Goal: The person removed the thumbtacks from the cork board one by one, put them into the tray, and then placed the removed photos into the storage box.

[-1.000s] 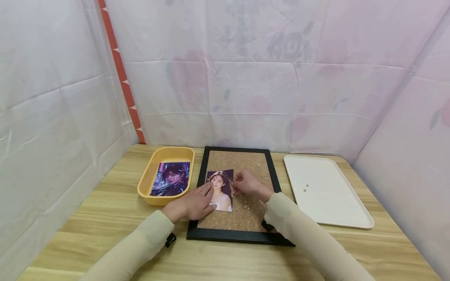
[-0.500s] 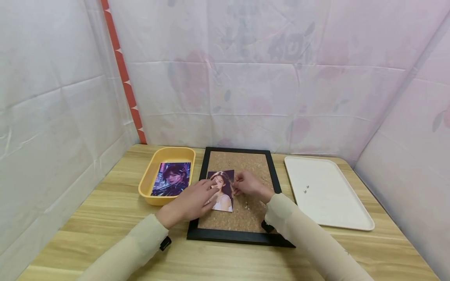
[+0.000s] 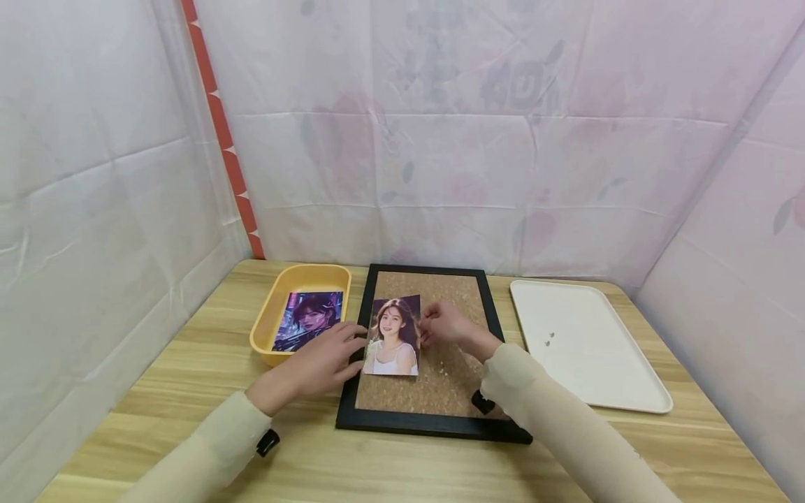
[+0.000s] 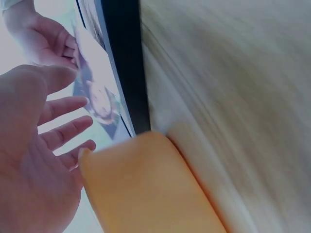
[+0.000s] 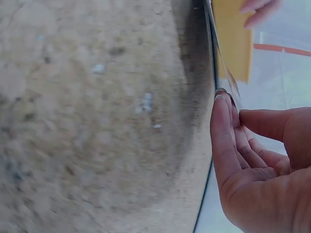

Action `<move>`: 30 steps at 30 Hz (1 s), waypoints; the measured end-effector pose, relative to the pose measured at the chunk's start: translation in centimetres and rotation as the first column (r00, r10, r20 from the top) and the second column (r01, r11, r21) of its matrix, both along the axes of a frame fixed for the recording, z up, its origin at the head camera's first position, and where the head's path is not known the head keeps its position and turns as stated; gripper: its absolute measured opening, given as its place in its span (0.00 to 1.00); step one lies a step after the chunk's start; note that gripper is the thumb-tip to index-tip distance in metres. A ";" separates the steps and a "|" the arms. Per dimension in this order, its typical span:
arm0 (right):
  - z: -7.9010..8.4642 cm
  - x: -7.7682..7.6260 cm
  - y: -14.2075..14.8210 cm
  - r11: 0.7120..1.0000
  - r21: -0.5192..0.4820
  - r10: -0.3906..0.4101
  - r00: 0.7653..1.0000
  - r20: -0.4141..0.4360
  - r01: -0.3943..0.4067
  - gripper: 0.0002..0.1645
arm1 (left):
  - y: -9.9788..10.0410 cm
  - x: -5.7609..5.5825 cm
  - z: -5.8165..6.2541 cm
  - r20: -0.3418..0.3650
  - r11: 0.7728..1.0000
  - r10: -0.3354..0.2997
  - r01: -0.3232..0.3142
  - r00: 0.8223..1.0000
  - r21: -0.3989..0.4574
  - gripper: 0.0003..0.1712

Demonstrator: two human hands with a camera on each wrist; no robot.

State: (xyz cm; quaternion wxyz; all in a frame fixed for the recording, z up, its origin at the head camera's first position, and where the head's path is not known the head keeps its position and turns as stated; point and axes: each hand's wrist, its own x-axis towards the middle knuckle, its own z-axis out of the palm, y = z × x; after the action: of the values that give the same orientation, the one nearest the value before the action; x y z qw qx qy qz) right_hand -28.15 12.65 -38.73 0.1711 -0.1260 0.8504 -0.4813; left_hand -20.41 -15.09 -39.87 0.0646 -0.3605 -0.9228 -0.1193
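Observation:
A photo print of a person in a white top (image 3: 391,342) is over the left part of a black-framed cork board (image 3: 402,395). My right hand (image 3: 449,325) pinches the photo's right edge between thumb and fingers. Seen edge-on in the right wrist view, the photo (image 5: 231,86) looks raised off the cork. My left hand (image 3: 321,360) has its fingers spread above the board's left frame bar, apart from the photo. In the left wrist view, that hand's fingers (image 4: 68,131) appear beside the yellow tray's rim and hold nothing.
Left of the board, a yellow tray (image 3: 256,335) holds a purple-blue illustrated print (image 3: 311,318), partly behind my left hand. To the right lies a white tray (image 3: 597,349) with a few tiny metallic pieces (image 3: 549,339). All stand on a wood-grain table (image 3: 189,370) enclosed by fabric walls.
My left hand has come off the photo and drawn back to the left. The photo, still pinched by my right hand, has risen slightly and is now uncovered.

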 end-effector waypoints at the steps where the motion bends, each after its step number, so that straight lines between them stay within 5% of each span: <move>1: 0.3 0.0 0.0 1.000 0.004 -0.001 1.000 -0.013 0.001 0.10 | -0.3 0.1 0.0 0.003 1.000 0.007 -0.007 1.000 0.007 0.23; 10: 3.4 0.1 -0.4 0.998 -0.042 0.045 0.999 -0.028 -0.046 0.10 | -2.9 1.2 0.5 -0.038 0.998 0.038 -0.036 0.999 0.051 0.23; 21: 5.6 -0.8 -0.4 0.996 -0.062 0.052 0.994 -0.095 -0.058 0.11 | -6.4 1.4 0.7 -0.047 0.980 0.178 -0.173 0.983 0.101 0.28; 30: 6.8 -1.3 -2.7 0.992 -0.106 0.057 0.996 -0.073 -0.065 0.11 | -9.3 1.0 0.3 0.047 0.928 0.343 -0.347 0.938 0.133 0.43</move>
State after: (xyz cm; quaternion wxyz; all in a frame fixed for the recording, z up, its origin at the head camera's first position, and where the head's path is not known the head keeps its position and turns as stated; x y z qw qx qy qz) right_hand -29.45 9.98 -31.91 0.1489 -0.1779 0.8243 -0.5165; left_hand -19.42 -24.38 -39.52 0.0991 -0.1860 -0.9619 -0.1744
